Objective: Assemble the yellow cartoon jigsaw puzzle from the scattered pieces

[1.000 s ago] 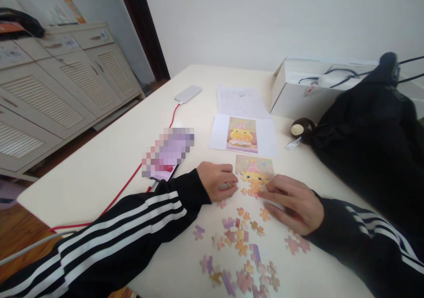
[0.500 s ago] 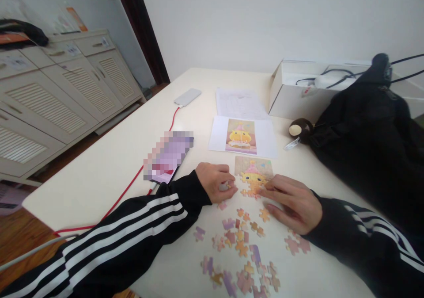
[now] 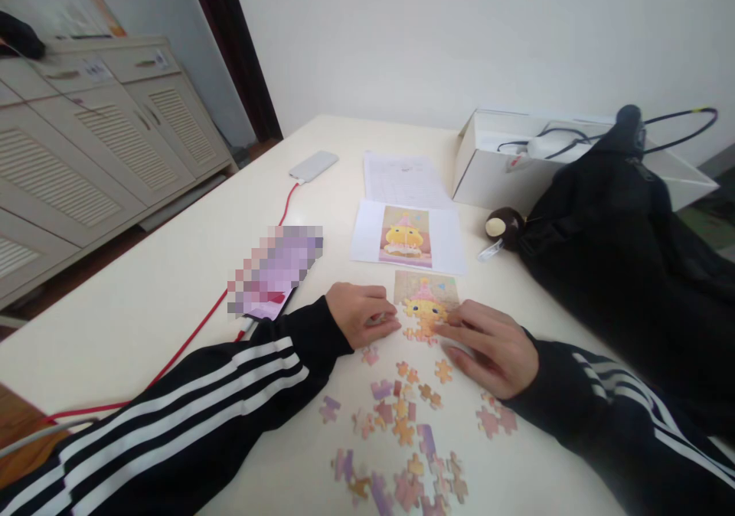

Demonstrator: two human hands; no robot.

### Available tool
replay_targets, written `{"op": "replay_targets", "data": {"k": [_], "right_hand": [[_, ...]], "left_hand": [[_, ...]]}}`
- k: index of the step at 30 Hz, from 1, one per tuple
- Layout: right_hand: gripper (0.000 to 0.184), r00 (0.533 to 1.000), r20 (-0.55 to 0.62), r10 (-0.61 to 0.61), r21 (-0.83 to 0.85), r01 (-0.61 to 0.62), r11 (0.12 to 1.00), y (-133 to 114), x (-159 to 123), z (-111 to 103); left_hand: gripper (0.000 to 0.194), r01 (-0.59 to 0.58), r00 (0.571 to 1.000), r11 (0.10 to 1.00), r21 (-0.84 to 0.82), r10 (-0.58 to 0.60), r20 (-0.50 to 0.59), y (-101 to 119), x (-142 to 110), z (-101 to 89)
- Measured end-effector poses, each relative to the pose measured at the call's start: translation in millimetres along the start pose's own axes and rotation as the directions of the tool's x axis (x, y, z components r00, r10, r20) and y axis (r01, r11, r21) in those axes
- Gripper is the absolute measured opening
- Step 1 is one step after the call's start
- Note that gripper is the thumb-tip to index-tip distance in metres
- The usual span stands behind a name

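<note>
A partly built jigsaw (image 3: 426, 292) with a yellow figure lies on the cream table (image 3: 172, 286). My left hand (image 3: 360, 315) rests curled at its left edge, fingers pinched on a small puzzle piece. My right hand (image 3: 485, 345) lies at its lower right edge, fingers pressed down on the assembled pieces. Several loose pink and orange pieces (image 3: 402, 432) are scattered in front of both hands. A printed reference picture (image 3: 406, 234) of the same figure lies just behind the jigsaw.
A phone (image 3: 274, 271) on a red cable (image 3: 189, 336) lies left of my hands, a white power bank (image 3: 313, 165) further back. A white box (image 3: 499, 164) with cords, a black bag (image 3: 625, 256), a small plush toy (image 3: 501, 226) and a paper sheet (image 3: 405, 179) are behind and right. Cabinets (image 3: 86, 148) stand left.
The view has shifted slightly to the right and down. Both hands stay at the jigsaw's edges with hardly any movement.
</note>
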State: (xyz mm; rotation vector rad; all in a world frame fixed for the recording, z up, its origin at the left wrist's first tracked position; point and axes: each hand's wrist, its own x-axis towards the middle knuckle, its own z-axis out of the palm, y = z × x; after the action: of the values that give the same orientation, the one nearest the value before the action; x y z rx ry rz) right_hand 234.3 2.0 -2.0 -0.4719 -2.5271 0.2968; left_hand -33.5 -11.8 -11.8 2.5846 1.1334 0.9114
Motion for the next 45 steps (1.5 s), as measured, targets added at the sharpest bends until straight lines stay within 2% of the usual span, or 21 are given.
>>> {"op": "replay_targets", "data": {"k": [9, 13, 16, 19, 25, 29, 35, 38, 40, 43, 45], "right_hand": [[0.023, 1.000, 0.007, 0.029, -0.025, -0.029, 0.999, -0.5, -0.6, 0.5], [0.022, 1.000, -0.006, 0.021, -0.019, -0.022, 1.000, 0.0, -0.8, 0.9], [0.022, 1.000, -0.011, 0.028, -0.028, -0.029, 0.999, 0.6, -1.2, 1.4], [0.021, 1.000, -0.002, 0.027, -0.021, -0.027, 0.999, 1.4, -1.7, 2.0], [0.021, 1.000, -0.020, 0.014, -0.009, -0.014, 1.000, 2.3, -2.1, 2.6], [0.020, 0.999, -0.018, 0.027, -0.015, -0.027, 1.000, 1.8, -1.8, 2.6], [0.021, 0.999, -0.011, 0.037, -0.029, -0.038, 0.999, 1.8, -2.0, 3.1], [0.020, 0.999, -0.014, 0.033, -0.014, -0.033, 0.999, 2.5, -2.4, 3.5], [0.020, 1.000, -0.017, 0.025, -0.011, -0.025, 1.000, 3.2, -2.6, 3.7], [0.020, 1.000, -0.019, 0.011, -0.011, -0.012, 1.000, 4.0, -2.8, 3.5], [0.020, 1.000, -0.017, 0.005, -0.001, -0.005, 1.000, 4.3, -2.7, 3.4]], "left_hand": [[0.026, -0.061, 0.998, 0.998, -0.025, 0.061, -0.004, -2.8, -0.8, 1.8], [0.023, 0.014, 1.000, 0.998, -0.060, -0.015, -0.012, -1.8, -0.1, 0.8], [0.020, 0.081, 0.997, 0.986, -0.145, -0.081, 0.006, -1.4, -0.1, -1.2], [0.021, 0.096, 0.995, 0.972, -0.215, -0.088, 0.048, 0.0, -0.8, -3.2], [0.019, 0.092, 0.994, 0.987, -0.131, -0.082, 0.078, 3.8, -1.4, -4.6], [0.015, 0.117, 0.990, 0.979, -0.167, -0.102, 0.097, 4.0, 0.0, -4.0], [0.016, 0.151, 0.988, 0.983, -0.101, -0.150, 0.018, 4.5, 2.1, -1.1], [0.026, 0.179, 0.984, 0.981, -0.078, -0.179, 0.005, 1.8, 1.7, -1.4], [0.029, 0.150, 0.989, 0.985, -0.089, -0.149, 0.016, -1.3, 0.8, -2.5], [0.023, 0.094, 0.994, 0.987, -0.127, -0.087, 0.060, -4.5, -0.1, -4.4], [0.021, 0.097, 0.993, 0.986, -0.137, -0.086, 0.081, -4.2, 0.2, -5.2]]}}
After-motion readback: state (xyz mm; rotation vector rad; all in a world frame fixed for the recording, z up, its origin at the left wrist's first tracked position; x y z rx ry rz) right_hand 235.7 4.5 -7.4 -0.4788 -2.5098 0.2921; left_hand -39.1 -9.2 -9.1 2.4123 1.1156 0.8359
